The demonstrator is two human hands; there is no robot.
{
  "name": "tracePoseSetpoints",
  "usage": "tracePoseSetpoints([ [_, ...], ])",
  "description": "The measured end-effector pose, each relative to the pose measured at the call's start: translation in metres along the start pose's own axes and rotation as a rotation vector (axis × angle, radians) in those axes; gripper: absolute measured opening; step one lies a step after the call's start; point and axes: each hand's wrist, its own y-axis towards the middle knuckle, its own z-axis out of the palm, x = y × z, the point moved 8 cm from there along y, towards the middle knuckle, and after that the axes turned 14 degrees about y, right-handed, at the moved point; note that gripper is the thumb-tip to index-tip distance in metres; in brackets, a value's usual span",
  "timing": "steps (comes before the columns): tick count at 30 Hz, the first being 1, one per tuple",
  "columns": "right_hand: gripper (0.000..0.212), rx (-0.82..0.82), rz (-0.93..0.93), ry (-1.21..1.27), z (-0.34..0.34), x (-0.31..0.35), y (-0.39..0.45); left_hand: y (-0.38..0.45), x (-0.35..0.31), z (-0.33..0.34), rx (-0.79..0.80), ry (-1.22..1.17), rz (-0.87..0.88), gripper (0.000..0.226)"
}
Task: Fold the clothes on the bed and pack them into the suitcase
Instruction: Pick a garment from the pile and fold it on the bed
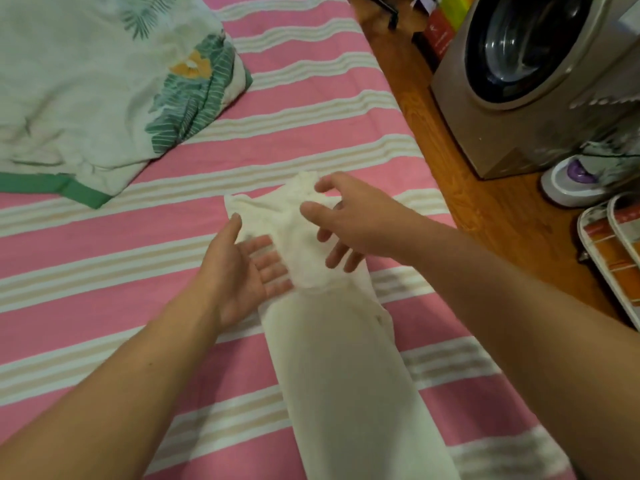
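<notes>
The bed (104, 258) is filling most of the view, its pink and cream striped sheet running out toward twelve o'clock, with a leaf-print quilt (86, 84) bunched up at ten o'clock. Over at two o'clock a washing machine (526, 74) is standing on the wooden floor (446, 161), and at three o'clock the corner of what may be the suitcase (613, 258) is peeking in, though I cannot tell for sure.

Dead centre, the white garment (346, 368) is lying on the bed as a long narrow strip running from six o'clock up to twelve, already folded lengthwise, soft and slightly rumpled at its far end.

So the folding step is in hand, by my reading. The left hand (239, 271) is lying palm up and spread wide, fingers sliding under the strip's left edge, gripping nothing. The right hand (349, 216) is hovering above the far end, fingers loosely curled and unclenched, thumb and forefinger apart.

Next move, I reckon: pinching that far end and bringing it back toward six o'clock, keeping the edges lined up.
</notes>
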Motion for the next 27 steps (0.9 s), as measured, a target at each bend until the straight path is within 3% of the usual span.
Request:
tracePoseSetpoints([
  [2,0.050,-0.032,-0.016,-0.162,0.005,-0.020,-0.008,0.004,0.013,-0.005,0.000,-0.013,-0.058,0.065],
  [5,0.075,0.052,-0.021,-0.675,0.027,-0.082,-0.030,0.012,0.015,-0.009,-0.107,0.095,-0.018,0.042],
  [6,0.072,0.088,-0.078,-0.806,0.038,-0.101,-0.039,0.013,0.015,-0.009,-0.134,0.135,-0.004,0.035],
  [9,0.022,0.008,-0.389,-1.015,0.052,-0.131,-0.065,0.019,0.014,-0.015,-0.244,0.246,0.012,0.017],
  [11,0.020,-0.083,-0.555,-0.993,0.049,-0.134,-0.078,0.020,0.007,-0.024,-0.356,0.326,0.057,0.006],
  [14,0.015,-0.108,-0.698,-0.927,0.047,-0.128,-0.091,0.015,-0.002,-0.041,-0.533,0.460,0.146,0.010],
  [16,0.013,-0.002,-0.711,-0.960,0.051,-0.128,-0.090,0.010,-0.004,-0.046,-0.586,0.638,0.173,0.012],
  [18,0.020,0.062,-0.700,-0.938,0.047,-0.121,-0.081,0.009,-0.007,-0.053,-0.652,0.864,0.175,0.029],
  [20,0.022,-0.046,-0.692,-0.855,0.027,-0.101,-0.058,0.009,-0.021,-0.058,-0.730,0.959,0.218,0.038],
  [22,0.017,-0.242,-0.570,-0.688,-0.002,-0.080,-0.019,0.015,-0.037,-0.059,-0.732,0.963,0.334,0.038],
  [24,0.029,-0.360,-0.277,-0.416,-0.029,-0.077,0.028,0.027,-0.043,-0.049,-0.641,1.077,0.424,0.034],
  [27,0.048,-0.291,-0.012,-0.191,-0.038,-0.086,0.083,0.039,-0.035,-0.040,-0.555,1.240,0.404,0.024],
])
